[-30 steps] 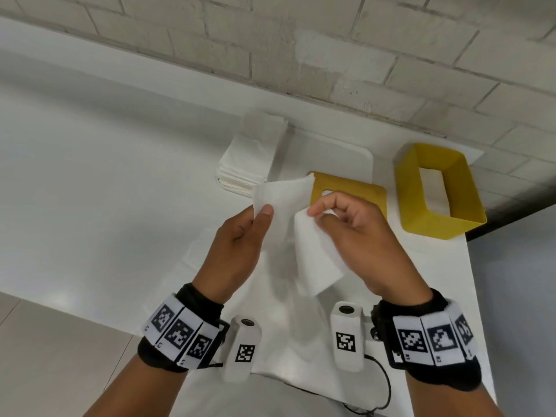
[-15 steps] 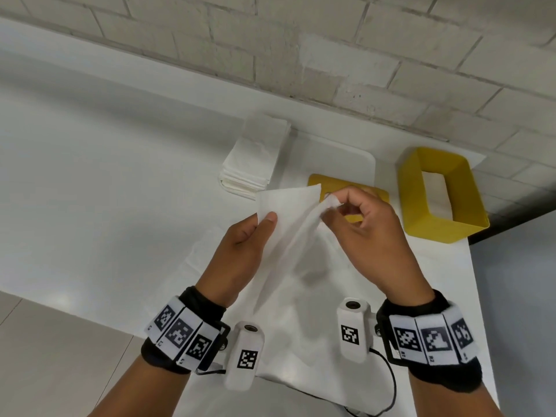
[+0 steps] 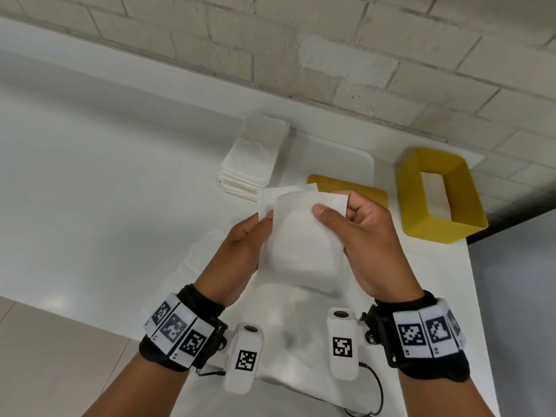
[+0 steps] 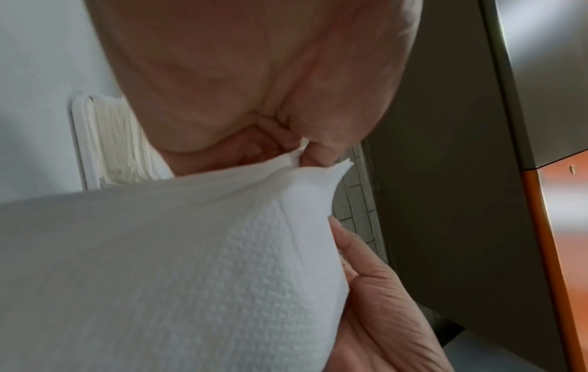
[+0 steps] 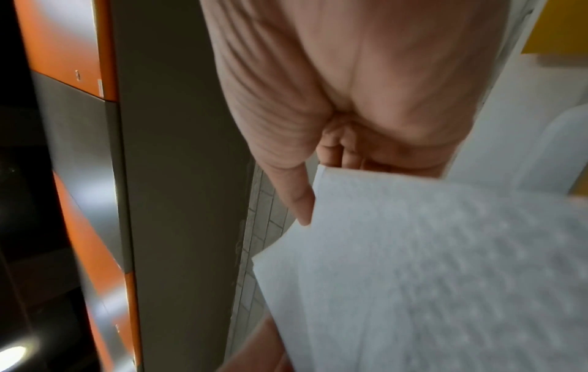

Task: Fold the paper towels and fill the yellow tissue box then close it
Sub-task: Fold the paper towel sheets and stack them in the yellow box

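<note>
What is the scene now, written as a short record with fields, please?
held item: paper towel, folded over, off the table
left hand: pinches towel's left edge
right hand: thumb on top, fingers behind
yellow tissue box: open, right of the hands
yellow lid: flat on table, beside box
towel stack: behind the hands

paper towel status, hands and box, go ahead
Both hands, left and right, pinch one paper towel above the table, partly folded. Yellow tissue box open, lid lying beside it. Nothing in the way.
</note>
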Tool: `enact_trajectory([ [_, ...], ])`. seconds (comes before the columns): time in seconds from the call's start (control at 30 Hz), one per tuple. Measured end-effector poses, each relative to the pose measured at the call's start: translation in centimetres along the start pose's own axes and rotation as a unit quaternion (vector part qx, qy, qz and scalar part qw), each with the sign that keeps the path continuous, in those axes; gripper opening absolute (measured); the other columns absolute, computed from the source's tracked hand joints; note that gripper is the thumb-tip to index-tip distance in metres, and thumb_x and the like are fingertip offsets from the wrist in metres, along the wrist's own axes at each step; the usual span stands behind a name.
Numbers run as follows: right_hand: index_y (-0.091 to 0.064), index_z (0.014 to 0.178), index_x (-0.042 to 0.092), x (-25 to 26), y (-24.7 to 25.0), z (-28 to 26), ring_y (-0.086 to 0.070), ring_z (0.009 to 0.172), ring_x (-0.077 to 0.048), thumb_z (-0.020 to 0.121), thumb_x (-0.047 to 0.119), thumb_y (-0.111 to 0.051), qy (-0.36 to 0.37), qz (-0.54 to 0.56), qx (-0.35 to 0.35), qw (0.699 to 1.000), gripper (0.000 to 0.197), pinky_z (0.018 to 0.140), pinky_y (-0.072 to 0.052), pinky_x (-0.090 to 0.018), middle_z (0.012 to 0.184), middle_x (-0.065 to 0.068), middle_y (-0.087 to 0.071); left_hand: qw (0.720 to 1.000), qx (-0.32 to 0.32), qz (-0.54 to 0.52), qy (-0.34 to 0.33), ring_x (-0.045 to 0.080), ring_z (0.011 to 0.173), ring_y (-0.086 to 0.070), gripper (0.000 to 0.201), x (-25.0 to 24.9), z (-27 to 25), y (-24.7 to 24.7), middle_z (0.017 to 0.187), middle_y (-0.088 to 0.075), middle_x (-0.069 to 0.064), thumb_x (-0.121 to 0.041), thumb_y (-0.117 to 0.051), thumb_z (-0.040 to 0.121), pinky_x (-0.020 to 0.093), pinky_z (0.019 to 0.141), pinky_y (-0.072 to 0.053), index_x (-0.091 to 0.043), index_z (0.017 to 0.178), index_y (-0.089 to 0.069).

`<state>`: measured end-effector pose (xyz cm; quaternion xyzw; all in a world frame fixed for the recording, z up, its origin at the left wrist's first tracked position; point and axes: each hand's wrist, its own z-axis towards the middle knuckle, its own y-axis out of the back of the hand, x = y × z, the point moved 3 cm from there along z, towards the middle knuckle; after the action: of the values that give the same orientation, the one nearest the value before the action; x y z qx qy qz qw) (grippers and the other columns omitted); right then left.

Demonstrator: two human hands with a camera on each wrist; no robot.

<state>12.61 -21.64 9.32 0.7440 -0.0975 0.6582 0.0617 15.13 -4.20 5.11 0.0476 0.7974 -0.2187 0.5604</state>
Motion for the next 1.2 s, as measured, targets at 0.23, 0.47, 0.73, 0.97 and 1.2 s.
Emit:
enact_trajectory([
  [0.23,-0.067,0.113,0.014,-0.3,-0.5,0.1,-0.074,0.089,-0.025,0.09,0.009,-0.075,-0.001,-0.004,-0.024,1.0,0.025,0.078,-0.058,-0.037,0.095,-0.012,-0.078,0.999,0.051,-0.019,-0.002,0.01,0.123,-0.065,0.047,-0.2,-0.3,-0.6,0.127,-0.073,-0.006,-0.057,-0.042,0.094,0.032,0.105,-0.047,-0.031,0.124,-0.067],
  [0.47,-0.063,0.12,0.033,-0.5,-0.5,0.0,-0.072,0.091,-0.039,0.086,0.025,-0.08,0.002,-0.031,-0.023,0.999,0.04,0.087,-0.057,-0.053,0.095,-0.019,-0.075,1.0,0.016,0.014,0.004,0.026,0.122,-0.066,0.043,1.0,0.1,0.1,0.126,-0.073,0.007,-0.047,-0.056,0.095,0.055,0.114,-0.042,-0.019,0.122,-0.073],
  [0.73,-0.058,0.122,0.032,-6.4,4.1,1.3,-0.069,0.087,-0.01,0.092,0.036,-0.071,-0.049,-0.286,-0.079,0.954,0.033,0.076,-0.05,-0.027,0.098,0.008,-0.07,0.982,-0.168,-0.087,-0.006,0.025,0.106,-0.072,0.03,0.9,0.7,4.5,0.113,-0.077,0.01,-0.023,-0.053,0.105,0.04,0.092,-0.058,-0.005,0.125,-0.067],
  [0.97,-0.048,0.143,0.022,-14.3,3.7,-1.7,-0.046,0.127,-0.027,0.09,0.042,-0.07,-0.107,-0.511,-0.016,0.853,0.061,0.103,-0.042,-0.037,0.136,-0.006,-0.05,0.96,-0.258,-0.111,0.006,0.014,0.094,-0.074,0.024,2.0,-0.8,10.6,0.108,-0.078,0.001,-0.028,-0.055,0.105,0.031,0.077,-0.057,-0.016,0.119,-0.07],
  [1.2,-0.042,0.144,0.021,-15.2,3.2,-1.3,-0.053,0.119,-0.028,0.084,0.04,-0.077,-0.143,-0.476,-0.074,0.864,0.072,0.102,-0.046,-0.044,0.125,-0.008,-0.057,0.97,-0.23,-0.07,0.025,0.009,0.086,-0.074,0.022,2.6,-1.9,9.9,0.096,-0.078,-0.005,-0.027,-0.05,0.106,0.028,0.072,-0.056,-0.017,0.109,-0.07],
])
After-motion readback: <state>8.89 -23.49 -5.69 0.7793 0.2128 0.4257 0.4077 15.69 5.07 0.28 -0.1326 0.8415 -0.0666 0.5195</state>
